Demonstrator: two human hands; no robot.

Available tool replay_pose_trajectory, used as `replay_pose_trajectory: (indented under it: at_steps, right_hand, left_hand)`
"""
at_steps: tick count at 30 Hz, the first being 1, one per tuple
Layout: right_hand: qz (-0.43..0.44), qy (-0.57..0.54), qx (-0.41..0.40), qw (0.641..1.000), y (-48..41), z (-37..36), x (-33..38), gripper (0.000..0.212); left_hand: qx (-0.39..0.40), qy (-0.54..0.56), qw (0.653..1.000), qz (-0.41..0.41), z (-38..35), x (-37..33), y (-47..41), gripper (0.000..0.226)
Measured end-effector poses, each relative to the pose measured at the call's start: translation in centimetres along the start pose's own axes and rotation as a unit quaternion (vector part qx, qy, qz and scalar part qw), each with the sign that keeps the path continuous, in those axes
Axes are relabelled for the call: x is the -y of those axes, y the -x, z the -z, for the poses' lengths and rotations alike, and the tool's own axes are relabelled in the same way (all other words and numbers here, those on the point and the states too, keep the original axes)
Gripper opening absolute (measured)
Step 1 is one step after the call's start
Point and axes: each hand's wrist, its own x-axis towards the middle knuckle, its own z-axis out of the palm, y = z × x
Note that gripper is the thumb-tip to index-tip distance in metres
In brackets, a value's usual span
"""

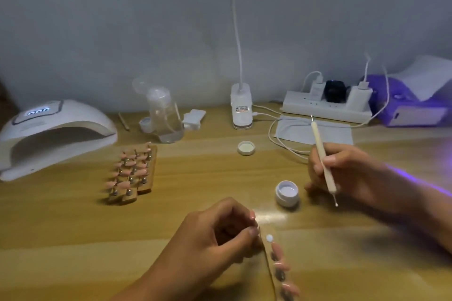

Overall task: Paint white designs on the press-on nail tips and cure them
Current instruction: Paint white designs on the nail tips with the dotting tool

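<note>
Nail tips (278, 253) are sitting on a strip (265, 248) near the front edge of the tabletop (73, 239). My left hand (220, 239) is pinching that strip, and my right hand (354, 173) is gripping the dotting tool (322, 161) beside the white gel jar (286, 192). Bracing my wrist and dabbing lightly is looking wisest.

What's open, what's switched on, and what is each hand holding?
Paint jar, open, white paint inside.
Lid, off, lying apart from the jar.
Nail lamp, display lit.
Right hand, holding the dotting tool.
Dotting tool, tilted, white blob on lower tip.
Left hand, pinching the nail strip.
Nail strip, pink tips on it, one white dot.
Power strip, plugs in.
</note>
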Motion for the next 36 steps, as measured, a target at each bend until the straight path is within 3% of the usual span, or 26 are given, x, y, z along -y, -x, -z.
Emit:
replay_pose_trajectory:
  at_steps: [4, 9, 11, 14, 17, 26, 36]
  right_hand:
    - [-0.009, -0.04, 0.025, 0.999, 0.9, 0.3, 0.1, 0.029]
    - [-0.009, -0.033, 0.016, 0.999, 0.2, -1.5, -0.4, 0.018]
    - [0.033, -0.004, -0.047, 0.998, 0.0, -2.3, -0.8, 0.007]
    - [0.148, 0.037, -0.195, 0.969, 0.2, -3.0, -1.6, 0.015]
    - [0.228, 0.124, -0.247, 0.934, 0.4, -3.3, -1.9, 0.009]
    - [0.28, 0.326, -0.155, 0.889, -1.4, -5.1, -2.6, 0.015]
    - [0.267, 0.392, -0.13, 0.871, -1.5, -5.0, -3.0, 0.013]
  left_hand:
    - [0.014, 0.016, 1.0, 0.017, 0.5, 0.3, -0.1, 0.012]
    - [-0.004, 0.069, 0.998, 0.017, 0.8, 0.5, -0.5, 0.017]
    - [-0.004, 0.064, 0.998, 0.002, 1.0, 0.5, -0.6, 0.016]
    - [0.002, 0.053, 0.999, -0.002, 1.0, 0.6, -0.6, 0.015]
    - [0.006, 0.04, 0.999, 0.001, 1.0, 0.7, -0.5, 0.015]
    - [0.002, 0.058, 0.998, -0.006, 1.1, 0.8, -0.6, 0.015]
    - [0.009, 0.053, 0.999, -0.003, 1.1, 0.8, -0.6, 0.015]
